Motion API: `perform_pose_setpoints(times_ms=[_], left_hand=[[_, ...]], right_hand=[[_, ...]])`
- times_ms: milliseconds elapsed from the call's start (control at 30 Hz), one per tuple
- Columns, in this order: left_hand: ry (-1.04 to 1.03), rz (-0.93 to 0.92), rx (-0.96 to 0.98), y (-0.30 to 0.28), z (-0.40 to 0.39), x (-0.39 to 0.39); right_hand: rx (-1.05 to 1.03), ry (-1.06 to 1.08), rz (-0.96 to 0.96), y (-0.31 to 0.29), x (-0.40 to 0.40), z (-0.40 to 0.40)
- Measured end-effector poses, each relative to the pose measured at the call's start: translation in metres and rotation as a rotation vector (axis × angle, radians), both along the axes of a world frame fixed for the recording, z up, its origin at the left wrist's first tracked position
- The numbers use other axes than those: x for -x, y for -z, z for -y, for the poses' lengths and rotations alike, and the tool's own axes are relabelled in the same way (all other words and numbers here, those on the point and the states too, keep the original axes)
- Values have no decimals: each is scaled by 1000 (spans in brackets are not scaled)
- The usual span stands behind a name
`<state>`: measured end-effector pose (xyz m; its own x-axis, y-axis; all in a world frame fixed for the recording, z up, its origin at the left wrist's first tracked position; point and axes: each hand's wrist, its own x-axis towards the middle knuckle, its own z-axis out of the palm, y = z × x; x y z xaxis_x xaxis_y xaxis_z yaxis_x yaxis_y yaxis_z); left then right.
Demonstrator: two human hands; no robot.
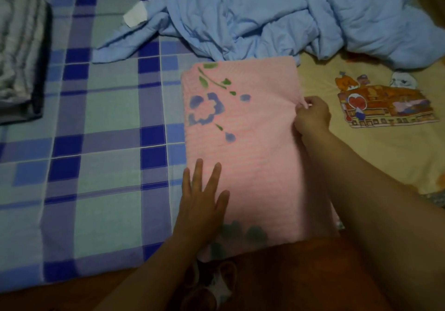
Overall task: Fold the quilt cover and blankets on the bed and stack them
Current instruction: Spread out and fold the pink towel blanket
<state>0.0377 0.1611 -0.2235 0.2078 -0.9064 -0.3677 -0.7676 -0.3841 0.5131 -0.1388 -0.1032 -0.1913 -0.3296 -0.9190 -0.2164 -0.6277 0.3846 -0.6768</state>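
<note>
Dimly, left hand lies flat on the pink blanket — right hand pinches its edge, fingertips hidden.

Head camera, looking forward and down over the bed

A single wide-angle view sits close above the pink blanket and both forearms; the bed's far part bends at the frame edges, and the dim lower edge seems underexposed.

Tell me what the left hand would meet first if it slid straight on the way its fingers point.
Probably only more of the pink blanket the left hand presses on, toward its blue flower print; beyond that, the crumpled blue quilt cover.
</note>
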Motion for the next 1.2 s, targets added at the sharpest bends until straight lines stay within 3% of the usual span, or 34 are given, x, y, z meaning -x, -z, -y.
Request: perform_pose_setpoints(times_ms=[100, 200, 300, 433, 600, 733, 900, 1033, 1100, 1133, 1200], left_hand=[[-87, -123, -37, -4, -3, -4], [-424, -493, -57, -10, -16, -10], [-728, -788, -189, -4, -34, -15], [-645, -757, -228, -2, -41, -11], [-656, -780, -191, -2, -43, -6], [-740, -881, -284, 0, -52, 2], [-813, -978, -312, -27, -50, 12], [-913, -1140, -380, -89, -57, -10], [-966, -1246, -402, -127, -65, -22], [-982, -1263, -403, -143, -69, -26], [-1064, -1244, -395, -162, -74, -29]], right_hand=[[-51, -61, -73, -1, 4, -5], [-115, -102, -76, -10, 22, -28], [-260, -299, -261, -9, 50, -61], [-72, -416, -385, -11, 67, -70], [-88, -254, -240, 2, 86, -110], [-158, -220, -284, 23, 113, -179], [-454, 84, 326, 35, 134, -227], [-697, 74, 841, -6, 132, -236], [-741, 73, 766, -22, 122, -248], [-733, 81, 633, -30, 113, -254], [-657, 215, 493, -41, 95, -267]])
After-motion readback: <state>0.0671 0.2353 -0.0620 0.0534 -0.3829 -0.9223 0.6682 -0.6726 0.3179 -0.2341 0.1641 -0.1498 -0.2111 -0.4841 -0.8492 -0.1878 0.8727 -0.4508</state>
